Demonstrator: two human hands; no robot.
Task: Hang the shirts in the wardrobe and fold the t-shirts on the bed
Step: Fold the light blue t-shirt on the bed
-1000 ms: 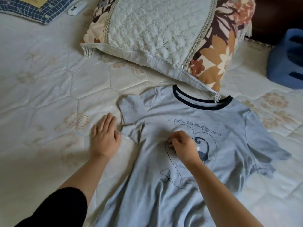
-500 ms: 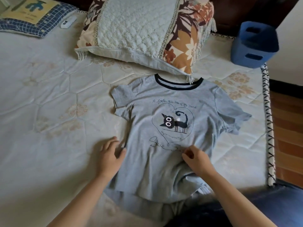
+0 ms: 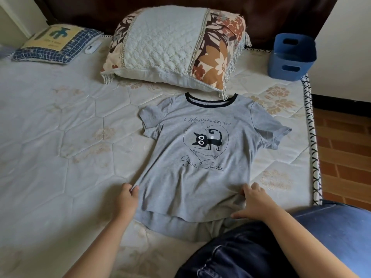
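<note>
Now on the bed: a grey t-shirt lies spread out, front side up, on the quilted mattress of the bed.
T-shirt print: a black cat inside a heart line, with handwritten words above and below it.
T-shirt position: the dark collar points to the headboard and the hem points to the person; both short sleeves lie out to the sides.
Hem: the front layer ends a little higher than the back layer, so a strip of the back layer shows under it.
Left hand: the left hand is at the left side edge of the t-shirt, near the hem; its fingers are curled and pinch the cloth.
Right hand: the right hand is at the right side edge, near the hem; its fingers are bent over the bunched cloth and grip it, and the thumb lies stretched along the hem.
Pillow: a floral pillow with a white quilted middle leans on the headboard; its lower tasselled corner reaches the collar.
Cushion: a small cushion with a blue check border lies at the far left, with a small white object just beside it.
Basket: a blue plastic basket stands at the far right corner of the bed.
Person: a leg in dark jeans is at the near edge, touching the hem.
</note>
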